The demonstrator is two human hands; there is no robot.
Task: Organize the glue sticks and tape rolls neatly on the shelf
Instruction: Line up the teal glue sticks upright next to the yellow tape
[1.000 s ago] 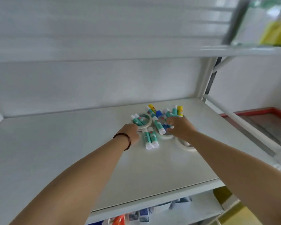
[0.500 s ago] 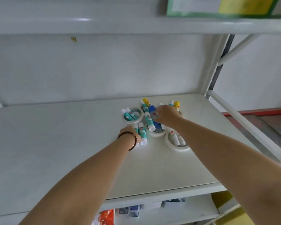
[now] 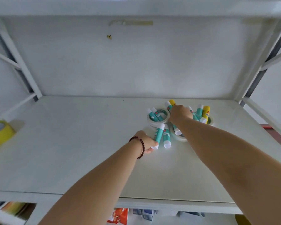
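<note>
Several teal, white-capped glue sticks and two yellow ones (image 3: 206, 112) lie jumbled with white tape rolls at the right back of the white shelf (image 3: 81, 143). One white tape roll (image 3: 158, 118) holds two teal sticks inside it. My left hand (image 3: 147, 142), with a dark bead bracelet, grips the lower end of a teal glue stick (image 3: 158, 134); a second teal stick (image 3: 166, 138) lies beside it. My right hand (image 3: 180, 113) reaches into the pile, fingers curled over sticks, and hides what it touches. Another tape roll (image 3: 179, 138) lies partly under my right forearm.
A yellow tape roll (image 3: 0, 133) sits at the shelf's far left edge. White uprights frame both sides, and another shelf board runs overhead. Coloured packages show on the lower shelf beneath the front edge.
The camera has swung left and down, bringing the yellow tape roll into view. My left hand has closed on the teal glue stick; my right hand moved deeper into the pile.
</note>
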